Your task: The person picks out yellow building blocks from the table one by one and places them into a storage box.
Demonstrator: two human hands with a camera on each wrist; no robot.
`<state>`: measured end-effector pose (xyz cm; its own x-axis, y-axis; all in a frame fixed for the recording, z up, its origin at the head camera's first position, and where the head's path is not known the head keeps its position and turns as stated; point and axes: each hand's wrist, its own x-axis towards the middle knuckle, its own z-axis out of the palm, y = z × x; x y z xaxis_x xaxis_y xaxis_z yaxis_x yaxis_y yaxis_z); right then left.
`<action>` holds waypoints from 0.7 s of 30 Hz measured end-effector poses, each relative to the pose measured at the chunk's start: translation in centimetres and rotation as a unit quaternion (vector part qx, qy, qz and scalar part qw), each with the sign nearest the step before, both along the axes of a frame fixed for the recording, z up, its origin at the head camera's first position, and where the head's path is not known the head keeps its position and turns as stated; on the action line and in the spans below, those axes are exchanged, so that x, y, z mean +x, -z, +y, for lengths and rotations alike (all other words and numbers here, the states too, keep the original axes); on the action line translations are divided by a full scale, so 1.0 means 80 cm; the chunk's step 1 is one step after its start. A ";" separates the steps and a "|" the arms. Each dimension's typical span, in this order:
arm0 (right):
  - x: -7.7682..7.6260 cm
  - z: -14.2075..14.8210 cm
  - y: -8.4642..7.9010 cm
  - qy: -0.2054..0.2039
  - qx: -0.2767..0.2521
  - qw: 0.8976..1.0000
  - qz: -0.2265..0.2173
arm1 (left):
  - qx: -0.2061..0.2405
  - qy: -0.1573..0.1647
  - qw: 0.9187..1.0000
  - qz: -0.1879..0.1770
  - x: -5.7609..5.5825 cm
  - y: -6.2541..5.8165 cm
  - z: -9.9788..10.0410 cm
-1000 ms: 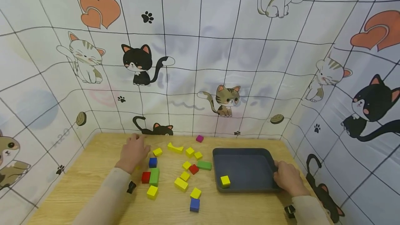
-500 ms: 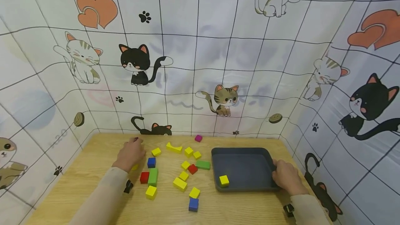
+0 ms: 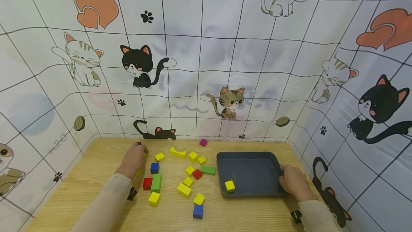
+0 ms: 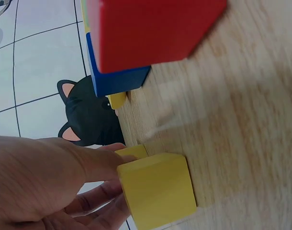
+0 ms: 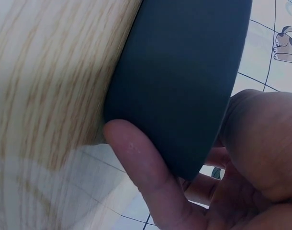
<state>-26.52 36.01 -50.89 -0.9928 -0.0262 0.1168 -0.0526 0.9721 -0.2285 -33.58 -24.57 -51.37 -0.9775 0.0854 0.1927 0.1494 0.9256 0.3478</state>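
Observation:
At the far left of the wooden table, my left hand reaches among the blocks. In the left wrist view its thumb and fingers pinch a small yellow block, partly hidden behind a nearer yellow block. A purple block shows just beyond the fingertips. My right hand grips the right edge of a dark grey tray; the right wrist view shows a digit against the tray's outer wall. One yellow cube sits inside the tray, near its front left corner.
Several loose blocks lie between my hands, among them a blue block, a green block, a red block and a yellow arch-shaped block. Another purple block is near the back edge. A cat-patterned curtain surrounds the table.
My left hand has shifted slightly left, and the purple block beyond its fingertips has come into sight. The right hand keeps its hold on the tray. The head view has drifted a little.

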 end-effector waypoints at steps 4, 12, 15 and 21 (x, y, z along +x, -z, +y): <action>-0.001 -0.001 -0.001 0.002 -0.007 1.000 -0.005 | 0.013 -0.002 1.000 -0.005 0.004 -0.003 0.001; 0.001 -0.001 -0.006 -0.004 -0.021 1.000 -0.022 | 0.022 -0.004 1.000 0.000 0.008 -0.010 0.009; 0.002 0.000 -0.006 -0.005 -0.020 1.000 -0.022 | 0.027 0.000 1.000 -0.001 0.009 -0.010 0.015; 0.002 0.001 -0.005 -0.005 -0.023 0.999 -0.028 | 0.028 0.014 0.999 0.013 0.015 -0.014 0.032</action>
<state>-26.33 36.07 -50.51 -0.9975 -0.0314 0.0630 -0.0476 0.9598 -0.2766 -32.37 -22.02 -50.22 -0.9696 0.1006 0.2231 0.1842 0.9002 0.3947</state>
